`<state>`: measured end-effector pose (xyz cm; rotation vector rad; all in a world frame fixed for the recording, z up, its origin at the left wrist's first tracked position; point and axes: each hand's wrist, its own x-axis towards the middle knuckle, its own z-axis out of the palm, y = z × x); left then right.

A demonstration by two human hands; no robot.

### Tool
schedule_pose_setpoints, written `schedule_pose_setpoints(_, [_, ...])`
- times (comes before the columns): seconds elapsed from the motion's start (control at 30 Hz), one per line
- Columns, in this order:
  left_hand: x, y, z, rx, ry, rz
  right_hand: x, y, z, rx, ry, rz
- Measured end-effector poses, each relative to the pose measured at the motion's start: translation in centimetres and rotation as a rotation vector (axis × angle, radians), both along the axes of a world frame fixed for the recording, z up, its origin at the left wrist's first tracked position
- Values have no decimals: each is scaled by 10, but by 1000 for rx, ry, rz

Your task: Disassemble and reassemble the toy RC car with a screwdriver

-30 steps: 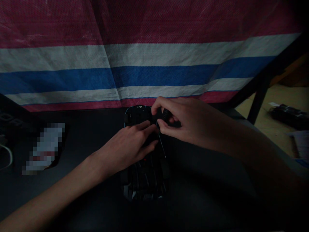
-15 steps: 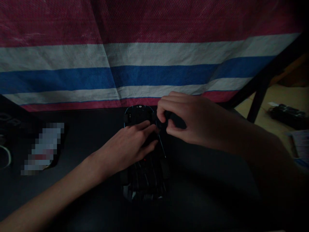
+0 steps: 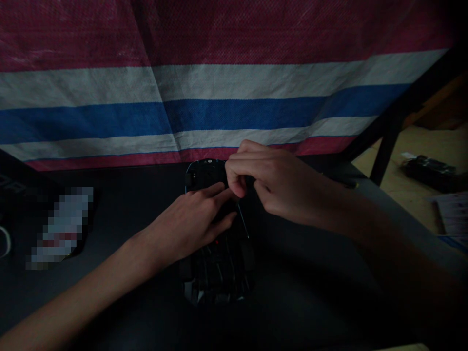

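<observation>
A black toy car [image 3: 219,273] lies on the dark tabletop, apparently underside up, with wheels at its corners and a thin pale line along its edge. Across its middle rests my left hand [image 3: 197,214], its fingers bent over the body and gripping it. My right hand [image 3: 270,183] is at the car's far right corner, fingers curled inward close to my left fingertips. What it pinches, if anything, is hidden by the fingers and the dim light.
A red, white and blue striped sheet [image 3: 234,114] hangs behind the dark table [image 3: 139,302]. On the left is a blurred-out flat item [image 3: 62,229]. Beyond the table's right edge, a black object [image 3: 429,170] and papers [image 3: 455,212] lie on the lower floor.
My right hand has moved slightly left, nearer my left fingers, and its fingers have turned further down. My left hand stays on the car. The whole view has shifted slightly.
</observation>
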<state>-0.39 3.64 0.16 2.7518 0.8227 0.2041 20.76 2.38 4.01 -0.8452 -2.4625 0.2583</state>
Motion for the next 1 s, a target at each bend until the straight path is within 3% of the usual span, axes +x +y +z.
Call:
schedule_pose_setpoints(0.37, [0,-1,1,19,12,5,1,-5,6,-132,82,4])
schedule_pose_setpoints(0.57, [1,-1,4,2,-8,12,-13,-5,-7,162,-114,-366])
schedule_pose_setpoints(0.7, [1,-2,6,-24,-10,9,-10,-3,-11,195,-269,-544])
schedule_pose_setpoints(0.77, [1,-2,6,-28,-10,5,-4,-2,-10,156,-216,-471])
schedule_pose_setpoints(0.9, [1,-1,4,-12,-24,-3,4,0,-6,58,5,-184])
schedule_pose_setpoints(1.0, [0,-1,3,-6,-20,0,2,-3,-4,-20,46,-169])
